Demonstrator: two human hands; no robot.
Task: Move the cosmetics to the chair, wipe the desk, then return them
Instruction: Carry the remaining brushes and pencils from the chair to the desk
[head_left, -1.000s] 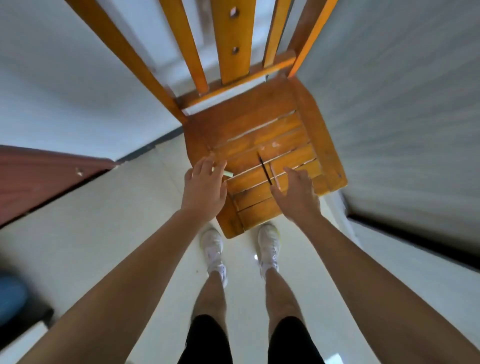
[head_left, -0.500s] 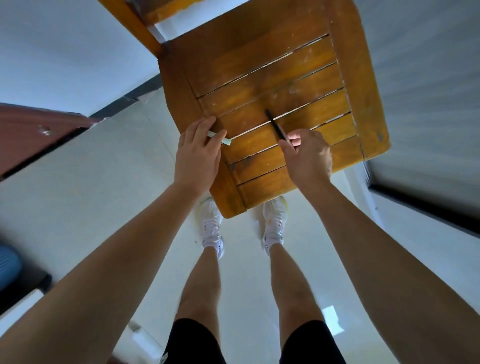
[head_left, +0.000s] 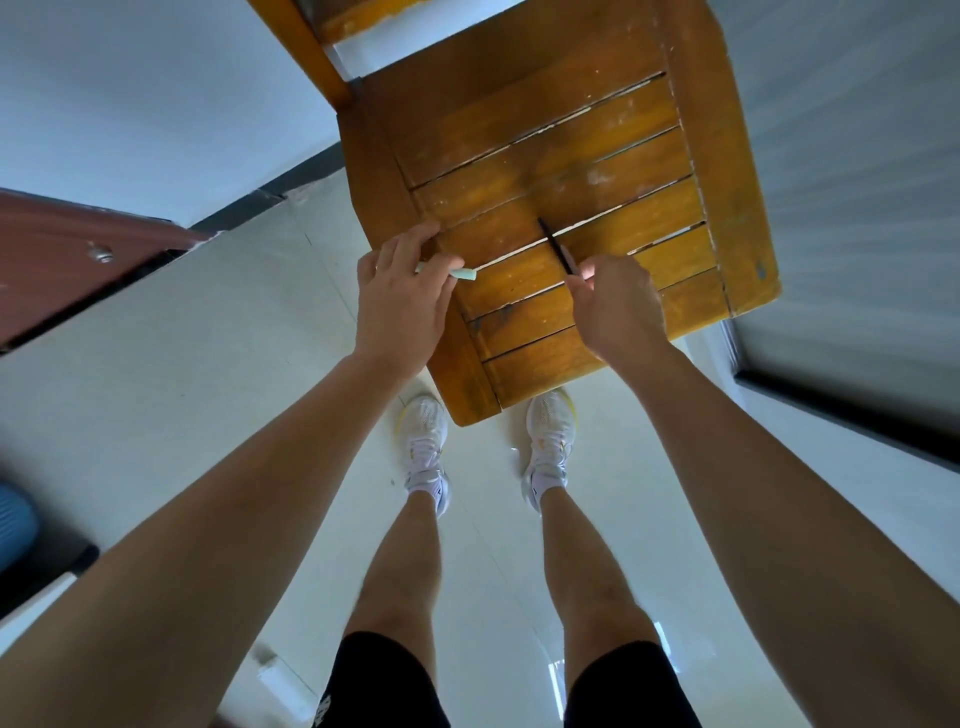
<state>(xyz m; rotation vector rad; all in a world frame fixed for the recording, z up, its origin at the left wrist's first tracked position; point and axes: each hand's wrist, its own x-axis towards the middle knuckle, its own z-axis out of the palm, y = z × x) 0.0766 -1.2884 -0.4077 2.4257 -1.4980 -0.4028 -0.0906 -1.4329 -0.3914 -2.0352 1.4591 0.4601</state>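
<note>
Left hand (head_left: 402, 306) gripping pale tube (head_left: 457, 274), right hand (head_left: 615, 306) pinching black pencil (head_left: 555, 246)

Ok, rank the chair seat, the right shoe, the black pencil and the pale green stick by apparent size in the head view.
1. chair seat
2. right shoe
3. black pencil and pale green stick: both partly covered, so unranked

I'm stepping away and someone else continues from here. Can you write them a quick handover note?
Left hand pinches a pale green stick at the left edge of the chair seat.
Right hand pinches a thin black pencil over the middle slats.
Done: both cosmetics are at the chair.
Left: return them to the desk; it is out of view, so whether it is wiped cannot be told.
</note>
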